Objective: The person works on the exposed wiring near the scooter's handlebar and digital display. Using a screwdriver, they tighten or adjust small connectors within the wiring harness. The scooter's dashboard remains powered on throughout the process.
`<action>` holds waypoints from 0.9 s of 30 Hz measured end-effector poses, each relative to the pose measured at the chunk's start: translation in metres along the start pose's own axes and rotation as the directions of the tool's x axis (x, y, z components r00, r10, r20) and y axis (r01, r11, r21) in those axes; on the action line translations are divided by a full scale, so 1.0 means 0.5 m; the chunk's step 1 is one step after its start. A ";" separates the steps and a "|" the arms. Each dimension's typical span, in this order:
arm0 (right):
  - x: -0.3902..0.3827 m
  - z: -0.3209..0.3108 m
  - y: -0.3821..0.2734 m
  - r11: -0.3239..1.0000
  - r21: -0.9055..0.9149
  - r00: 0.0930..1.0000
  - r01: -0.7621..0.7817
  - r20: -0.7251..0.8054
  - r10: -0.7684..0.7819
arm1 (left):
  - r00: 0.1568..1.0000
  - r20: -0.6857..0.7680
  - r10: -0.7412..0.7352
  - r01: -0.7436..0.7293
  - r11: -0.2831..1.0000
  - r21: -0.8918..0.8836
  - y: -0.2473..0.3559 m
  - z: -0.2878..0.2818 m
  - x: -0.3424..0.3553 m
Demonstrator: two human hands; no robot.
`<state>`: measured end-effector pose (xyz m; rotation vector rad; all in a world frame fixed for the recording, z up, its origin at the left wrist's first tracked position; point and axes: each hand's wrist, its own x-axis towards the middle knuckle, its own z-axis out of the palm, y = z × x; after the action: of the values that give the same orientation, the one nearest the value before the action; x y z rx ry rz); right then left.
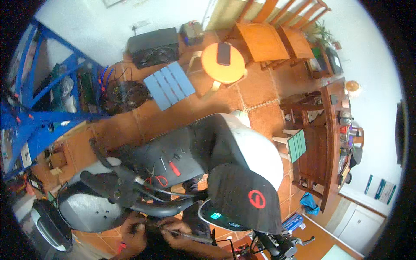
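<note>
Close together below a black handlebar (162,209), both my hands work near the lower edge. My left hand (133,236) has its fingers bent and pressed together at a small dark piece I cannot make out. Beside it, my right hand (175,227) pinches with thumb and fingers; a thin pale strip or cable (195,237) runs from it toward the right. The handlebar belongs to a scooter with a lit display (223,219), partly covered by a black cap (245,197) with a red mark.
On the scooter's dark flat surface (138,151) lie red-handled scissors (161,180), a red-handled tool (174,168) and other small tools. Beyond stand a blue slatted stool (169,85) and a round stool (212,65) with a phone. Blue shelving (43,117) is left, a wooden bench (316,160) right.
</note>
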<state>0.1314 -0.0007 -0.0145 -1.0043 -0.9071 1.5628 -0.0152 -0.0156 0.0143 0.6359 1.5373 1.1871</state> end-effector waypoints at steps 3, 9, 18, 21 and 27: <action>-0.001 -0.013 0.002 0.993 -0.090 0.983 -0.071 0.165 0.085 | 0.997 -0.079 -0.023 0.033 0.992 0.122 -0.028 -0.020 -0.025; 0.004 -0.040 0.011 0.983 0.100 0.982 -0.154 0.122 0.142 | 0.979 -0.177 -0.104 0.097 0.994 -0.043 -0.024 0.001 -0.044; 0.004 -0.054 0.042 0.950 0.162 0.941 -0.268 0.256 0.222 | 0.974 -0.130 -0.187 0.195 0.980 0.050 0.072 0.050 -0.005; -0.005 -0.049 0.072 0.913 0.173 0.893 -0.369 0.340 0.297 | 0.977 -0.136 -0.161 0.178 0.976 0.122 0.065 0.034 -0.007; -0.047 -0.014 0.080 0.840 0.253 0.876 -0.481 0.180 0.447 | 0.973 -0.145 -0.181 0.177 0.983 -0.039 0.045 0.032 -0.010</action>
<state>0.1268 -0.0312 -0.0503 -0.9717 -0.4967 2.1140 -0.0027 -0.0061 0.0373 0.3896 1.6635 1.1347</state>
